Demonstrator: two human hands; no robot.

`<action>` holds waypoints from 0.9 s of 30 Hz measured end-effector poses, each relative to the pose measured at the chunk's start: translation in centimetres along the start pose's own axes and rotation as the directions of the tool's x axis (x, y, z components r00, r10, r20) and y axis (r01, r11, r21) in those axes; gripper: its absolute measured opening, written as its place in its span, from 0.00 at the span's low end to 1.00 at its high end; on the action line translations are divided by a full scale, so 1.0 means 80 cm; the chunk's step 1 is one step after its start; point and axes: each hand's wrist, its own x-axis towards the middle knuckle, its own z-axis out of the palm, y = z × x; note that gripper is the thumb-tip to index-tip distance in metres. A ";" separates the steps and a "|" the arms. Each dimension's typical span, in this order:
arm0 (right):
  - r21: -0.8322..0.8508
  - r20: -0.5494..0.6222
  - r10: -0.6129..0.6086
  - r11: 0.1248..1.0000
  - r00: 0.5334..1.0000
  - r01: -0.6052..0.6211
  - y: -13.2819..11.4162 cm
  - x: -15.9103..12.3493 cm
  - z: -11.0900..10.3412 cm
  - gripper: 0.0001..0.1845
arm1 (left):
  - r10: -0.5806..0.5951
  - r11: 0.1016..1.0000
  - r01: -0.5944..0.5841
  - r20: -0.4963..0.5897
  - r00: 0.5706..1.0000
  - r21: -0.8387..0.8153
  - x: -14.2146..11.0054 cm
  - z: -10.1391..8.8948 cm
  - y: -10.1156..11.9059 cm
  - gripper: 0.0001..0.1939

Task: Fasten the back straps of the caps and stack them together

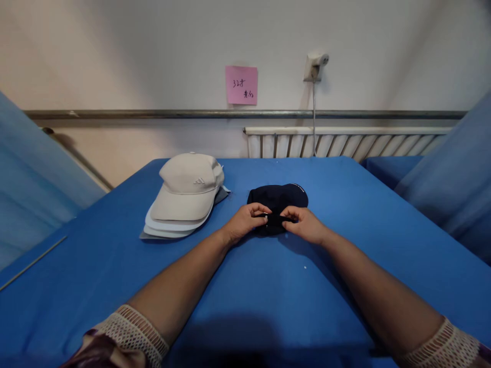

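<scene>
A dark navy cap [274, 195] lies on the blue-covered table, its curved edge with small white lettering pointing away to the right. My left hand [247, 221] pinches the near band of this cap from the left, thumb and fingers closed on it. From the right, my right hand [303, 223] grips the same dark band between thumb and fingers. A small shiny spot shows by my left fingertips, too small to make out. Left of my hands stands a stack of caps, with a beige cap [187, 181] on top and white and grey brims under it.
The blue cover [238, 306] spreads over the table. A thin pale rod [32, 263] lies at the left edge. Behind are a wall rail [172, 114], a radiator [345, 140], a pink note [241, 85] and a plugged socket [313, 69]. Blue curtains [34, 179] hang at both sides.
</scene>
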 end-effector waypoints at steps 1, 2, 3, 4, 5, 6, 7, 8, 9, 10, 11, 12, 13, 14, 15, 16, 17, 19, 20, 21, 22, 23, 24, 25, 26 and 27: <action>0.003 0.003 0.001 1.000 1.000 -0.001 -0.001 -0.001 -0.001 0.06 | -0.001 1.000 0.001 0.004 1.000 0.002 0.000 0.000 0.001 0.15; 0.000 0.005 0.000 1.000 1.000 0.000 -0.002 -0.001 -0.001 0.07 | -0.002 1.000 0.002 0.007 1.000 0.005 -0.001 -0.001 0.001 0.15; -0.003 0.006 -0.003 1.000 1.000 0.003 -0.003 -0.002 -0.002 0.08 | -0.004 1.000 0.004 0.006 1.000 0.005 -0.001 -0.001 0.001 0.15; -0.005 0.009 -0.007 1.000 1.000 0.007 -0.003 -0.003 -0.003 0.09 | -0.008 1.000 0.008 0.004 1.000 0.004 -0.001 -0.001 0.000 0.15; -0.005 0.015 -0.013 1.000 1.000 0.013 -0.004 -0.003 -0.004 0.10 | -0.013 1.000 0.013 0.001 1.000 0.001 -0.001 -0.002 0.000 0.15; -0.003 0.021 -0.020 1.000 1.000 0.020 -0.004 -0.003 -0.005 0.11 | -0.016 1.000 0.016 0.000 1.000 -0.003 -0.001 -0.002 -0.001 0.15; 0.004 0.028 -0.027 1.000 0.999 0.027 -0.004 -0.003 -0.007 0.13 | -0.018 1.000 0.018 0.002 1.000 -0.009 -0.001 -0.004 -0.002 0.15; 0.018 0.035 -0.030 0.999 0.999 0.030 -0.003 -0.002 -0.008 0.15 | -0.020 1.000 0.020 0.008 1.000 -0.018 -0.001 -0.005 -0.002 0.15; 0.041 0.041 -0.031 0.999 0.999 0.030 -0.002 -0.001 -0.010 0.17 | -0.023 0.999 0.023 0.021 1.000 -0.030 0.000 -0.007 -0.002 0.15; 0.070 0.046 -0.030 0.997 0.999 0.027 0.000 0.000 -0.012 0.19 | -0.025 0.999 0.027 0.040 0.999 -0.044 0.000 -0.009 -0.002 0.15; 0.101 0.050 -0.027 0.995 0.998 0.022 0.001 0.001 -0.013 0.20 | -0.029 0.998 0.032 0.060 0.998 -0.060 0.001 -0.011 -0.002 0.16; 0.128 0.054 -0.024 0.992 0.998 0.017 0.002 0.001 -0.014 0.21 | -0.033 0.997 0.038 0.077 0.996 -0.073 0.001 -0.013 -0.002 0.16; 0.144 0.058 -0.023 0.990 0.998 0.015 0.003 0.002 -0.015 0.21 | -0.036 0.996 0.044 0.091 0.995 -0.084 0.001 -0.015 -0.001 0.17; 0.141 0.062 -0.029 0.990 0.998 0.020 0.004 0.002 -0.015 0.21 | -0.037 0.995 0.047 0.101 0.994 -0.089 0.001 -0.016 -0.001 0.17; 0.118 0.062 -0.042 0.992 0.997 0.035 0.005 0.001 -0.016 0.20 | -0.037 0.995 0.047 0.109 0.993 -0.089 0.000 -0.018 -0.001 0.18; 0.074 0.059 -0.063 0.996 0.996 0.058 0.005 0.001 -0.016 0.19 | -0.036 0.995 0.046 0.113 0.993 -0.084 0.000 -0.019 -0.001 0.18; 0.010 0.050 -0.090 0.996 0.995 0.090 0.004 -0.001 -0.016 0.17 | -0.034 0.997 0.042 0.118 0.992 -0.072 -0.001 -0.020 -0.001 0.19; -0.166 0.028 -0.168 0.971 0.985 0.171 0.001 -0.003 -0.016 0.13 | -0.026 0.999 0.029 0.126 0.992 -0.021 -0.003 -0.022 0.000 0.20; -0.258 0.022 -0.213 0.943 0.977 0.211 0.000 -0.005 -0.015 0.11 | -0.020 1.000 0.018 0.128 0.992 0.020 -0.004 -0.023 0.000 0.21; -0.338 0.018 -0.253 0.909 0.967 0.244 -0.003 -0.006 -0.015 0.09 | -0.005 0.997 -0.004 0.125 0.992 0.073 -0.005 -0.023 0.002 0.20; -0.403 0.014 -0.284 0.876 0.959 0.265 -0.005 -0.008 -0.014 0.07 | 0.027 0.989 -0.043 0.111 0.993 0.140 -0.006 -0.024 0.003 0.19; -0.455 0.004 -0.307 0.847 0.952 0.275 -0.008 -0.009 -0.014 0.06 | 0.077 0.969 -0.097 0.093 0.993 0.229 -0.008 -0.025 0.006 0.17; -0.496 -0.013 -0.322 0.824 0.947 0.274 -0.010 -0.010 -0.013 0.06 | 0.143 0.928 -0.160 0.073 0.987 0.338 -0.011 -0.026 0.009 0.14; -0.530 -0.038 -0.333 0.806 0.942 0.264 -0.013 -0.011 -0.012 0.06 | 0.218 0.861 -0.220 0.059 0.974 0.458 -0.014 -0.027 0.012 0.11; -0.560 -0.068 -0.346 0.790 0.936 0.251 -0.015 -0.012 -0.012 0.06 | 0.291 0.774 -0.267 0.052 0.955 0.575 -0.016 -0.027 0.016 0.09; -0.586 -0.095 -0.364 0.773 0.927 0.243 -0.017 -0.013 -0.012 0.06 | 0.352 0.680 -0.295 0.053 0.934 0.671 -0.019 -0.027 0.019 0.08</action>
